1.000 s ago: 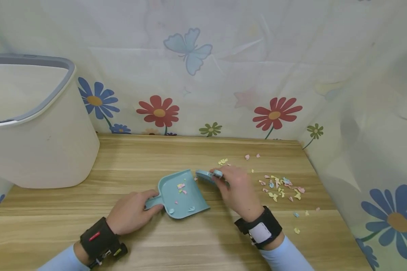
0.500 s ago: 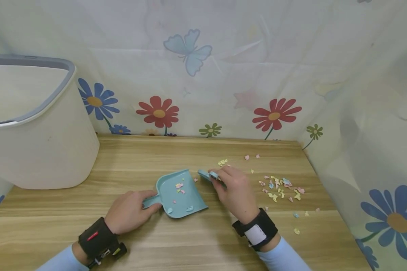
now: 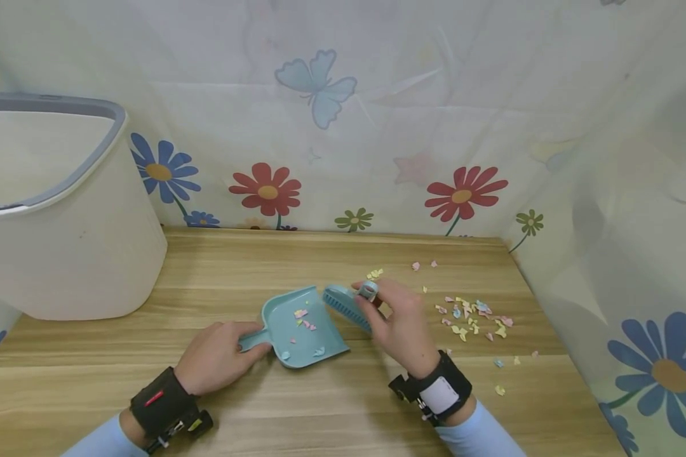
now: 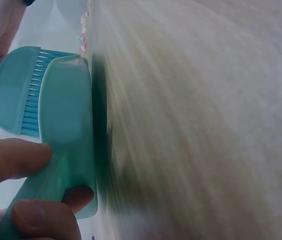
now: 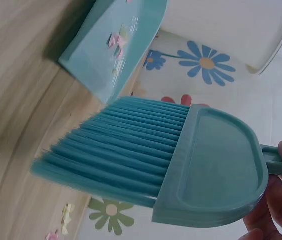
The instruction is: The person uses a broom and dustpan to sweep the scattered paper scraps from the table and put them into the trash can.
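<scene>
My left hand (image 3: 220, 357) grips the short handle of a teal dustpan (image 3: 282, 317), which lies on the wooden table with its wide lip facing right. A few pink, yellow and blue paper scraps (image 3: 303, 317) rest in the pan. Just right of that lip, my right hand (image 3: 397, 324) holds a small teal hand brush (image 3: 343, 301) by its handle. In the right wrist view the bristles (image 5: 116, 150) fan out toward the tabletop, near the pan's edge. Seen from the left wrist, the left thumb and fingers wrap the pan's handle (image 4: 36, 192).
Many more scraps (image 3: 471, 315) lie scattered to the right, with a few yellow ones (image 3: 374, 273) behind the brush. A tall white bin (image 3: 91, 241) with a grey rim stands at the left. A flower-printed curtain (image 3: 377, 127) borders the table's back and right side.
My right hand has tilted the brush so its bristles now show, close to the pan's lip. A pink scrap that lay before the lip now appears inside. The left hand and pan shifted slightly left.
</scene>
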`<state>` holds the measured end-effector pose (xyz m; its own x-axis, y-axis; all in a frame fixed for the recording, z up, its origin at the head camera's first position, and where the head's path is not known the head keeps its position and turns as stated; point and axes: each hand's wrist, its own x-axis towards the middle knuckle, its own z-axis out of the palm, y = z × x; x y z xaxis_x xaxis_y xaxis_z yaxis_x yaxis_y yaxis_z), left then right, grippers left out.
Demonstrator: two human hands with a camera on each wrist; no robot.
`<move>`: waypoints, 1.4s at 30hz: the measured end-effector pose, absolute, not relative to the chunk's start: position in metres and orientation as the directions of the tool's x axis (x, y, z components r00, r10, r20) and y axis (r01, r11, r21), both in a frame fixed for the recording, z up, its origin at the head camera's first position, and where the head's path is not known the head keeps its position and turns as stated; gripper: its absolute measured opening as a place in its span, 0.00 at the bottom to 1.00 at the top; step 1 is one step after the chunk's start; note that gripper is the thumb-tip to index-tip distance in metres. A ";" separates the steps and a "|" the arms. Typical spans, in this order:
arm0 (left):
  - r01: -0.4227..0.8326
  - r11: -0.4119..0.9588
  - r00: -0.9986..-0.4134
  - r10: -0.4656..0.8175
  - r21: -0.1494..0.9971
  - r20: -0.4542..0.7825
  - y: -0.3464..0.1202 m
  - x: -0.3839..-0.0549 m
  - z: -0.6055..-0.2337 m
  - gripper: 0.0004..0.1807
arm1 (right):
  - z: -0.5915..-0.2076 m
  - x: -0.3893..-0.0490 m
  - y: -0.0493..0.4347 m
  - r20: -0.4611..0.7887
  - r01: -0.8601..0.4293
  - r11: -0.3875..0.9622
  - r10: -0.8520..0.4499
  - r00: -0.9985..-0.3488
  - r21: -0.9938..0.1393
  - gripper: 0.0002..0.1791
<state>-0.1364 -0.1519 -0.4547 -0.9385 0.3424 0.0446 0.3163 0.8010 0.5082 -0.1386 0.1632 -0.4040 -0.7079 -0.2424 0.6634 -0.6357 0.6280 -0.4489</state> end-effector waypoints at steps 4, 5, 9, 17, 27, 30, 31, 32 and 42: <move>0.296 0.803 -0.941 0.337 0.518 0.015 -0.152 -0.137 -0.454 0.23 | -0.403 -0.138 0.166 0.668 -0.610 0.663 -0.218 -0.712 -0.434 0.06; 0.290 0.801 -0.942 0.337 0.524 0.007 -0.152 -0.137 -0.455 0.24 | -0.403 -0.139 0.167 0.669 -0.604 0.670 -0.212 -0.712 -0.431 0.05; 0.290 0.792 -0.941 0.338 0.538 0.009 -0.153 -0.137 -0.454 0.25 | -0.402 -0.138 0.168 0.670 -0.584 0.695 -0.198 -0.716 -0.419 0.05; 0.292 0.786 -0.945 0.325 0.545 0.038 -0.158 -0.138 -0.441 0.26 | -0.403 -0.138 0.172 0.682 -0.571 0.712 -0.178 -0.710 -0.408 0.05; 0.285 0.754 -0.953 0.289 0.592 0.090 -0.178 -0.137 -0.402 0.27 | -0.404 -0.136 0.176 0.677 -0.551 0.724 -0.158 -0.719 -0.416 0.07; 0.302 0.767 -0.953 0.260 0.566 0.155 -0.189 -0.134 -0.387 0.27 | -0.403 -0.135 0.177 0.659 -0.534 0.730 -0.154 -0.736 -0.426 0.06; 0.302 0.778 -0.953 0.249 0.551 0.170 -0.193 -0.133 -0.381 0.27 | -0.402 -0.134 0.177 0.651 -0.528 0.732 -0.153 -0.744 -0.430 0.06; 0.304 0.788 -0.952 0.242 0.536 0.185 -0.197 -0.132 -0.374 0.28 | -0.402 -0.134 0.178 0.644 -0.520 0.736 -0.152 -0.750 -0.432 0.06; 0.361 0.851 -0.890 0.193 0.381 0.413 -0.231 -0.123 -0.324 0.24 | -0.400 -0.136 0.184 0.603 -0.493 0.761 -0.170 -0.779 -0.422 0.03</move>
<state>-0.1232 -0.2312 -0.3242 -0.8903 0.1926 0.4126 0.3606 0.8515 0.3807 -0.1356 0.1835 -0.3996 -0.7794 -0.1705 0.6029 -0.4929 0.7609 -0.4220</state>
